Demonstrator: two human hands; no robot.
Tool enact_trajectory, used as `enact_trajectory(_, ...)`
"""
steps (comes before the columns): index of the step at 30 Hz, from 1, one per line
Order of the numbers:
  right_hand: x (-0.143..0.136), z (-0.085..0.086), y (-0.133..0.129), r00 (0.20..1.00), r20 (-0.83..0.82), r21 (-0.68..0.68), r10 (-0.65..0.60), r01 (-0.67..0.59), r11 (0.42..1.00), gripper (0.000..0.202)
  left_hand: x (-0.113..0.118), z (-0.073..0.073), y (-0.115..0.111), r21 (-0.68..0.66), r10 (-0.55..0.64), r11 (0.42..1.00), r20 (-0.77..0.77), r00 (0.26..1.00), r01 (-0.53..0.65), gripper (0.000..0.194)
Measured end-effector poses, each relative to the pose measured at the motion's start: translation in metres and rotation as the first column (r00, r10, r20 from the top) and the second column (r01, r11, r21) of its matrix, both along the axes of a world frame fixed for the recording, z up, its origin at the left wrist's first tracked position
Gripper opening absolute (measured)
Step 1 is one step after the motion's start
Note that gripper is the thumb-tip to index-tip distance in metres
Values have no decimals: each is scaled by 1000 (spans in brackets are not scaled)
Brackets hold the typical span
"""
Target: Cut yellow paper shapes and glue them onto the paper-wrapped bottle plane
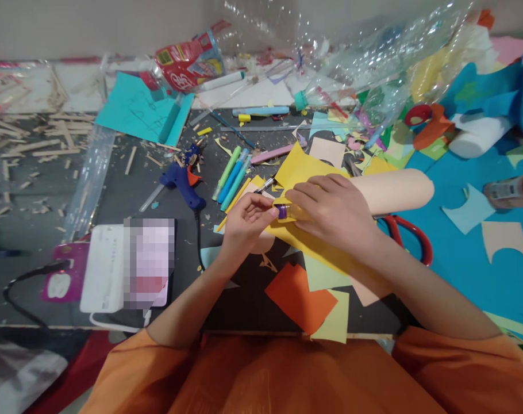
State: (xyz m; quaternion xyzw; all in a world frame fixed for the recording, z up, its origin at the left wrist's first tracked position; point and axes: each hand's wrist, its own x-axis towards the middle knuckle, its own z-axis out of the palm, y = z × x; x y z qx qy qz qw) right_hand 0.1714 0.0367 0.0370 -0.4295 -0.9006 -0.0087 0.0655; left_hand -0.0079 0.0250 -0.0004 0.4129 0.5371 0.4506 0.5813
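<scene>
Orange shirt (pixel 227 374) below yellow paper (pixel 295 167)

Left hand (pixel 249 223) pinches a purple-ended tube (pixel 283 211) at its tip; the right hand (pixel 333 206) has its grip closed over the smooth yellow paper, partly wrapping the tube. Behind, a red-labelled plastic bottle (pixel 186 62) lies on the surface (pixel 127 192), its lettering illegible.

Dark tabletop (pixel 127 184) under scattered craft clutter (pixel 231 178)
</scene>
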Motion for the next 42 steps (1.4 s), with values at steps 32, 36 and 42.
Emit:
enact_trajectory(32, -1, -9, 1, 999, 34, 38, -4, 3, 999, 23, 1, -2, -2, 12, 38, 999, -74, 997, -38, 25)
enact_trajectory(36, -1, -6, 1, 998, 69, 44, -2, -1, 999, 24, 0, -2, -1, 3, 29, 1000, -53, 998, -29, 26)
enact_trajectory(42, -1, -6, 0, 999, 48, 42, 9, -11, 999, 20, -3, -4, 1, -22, -59, 998, 23, 998, 59, 24)
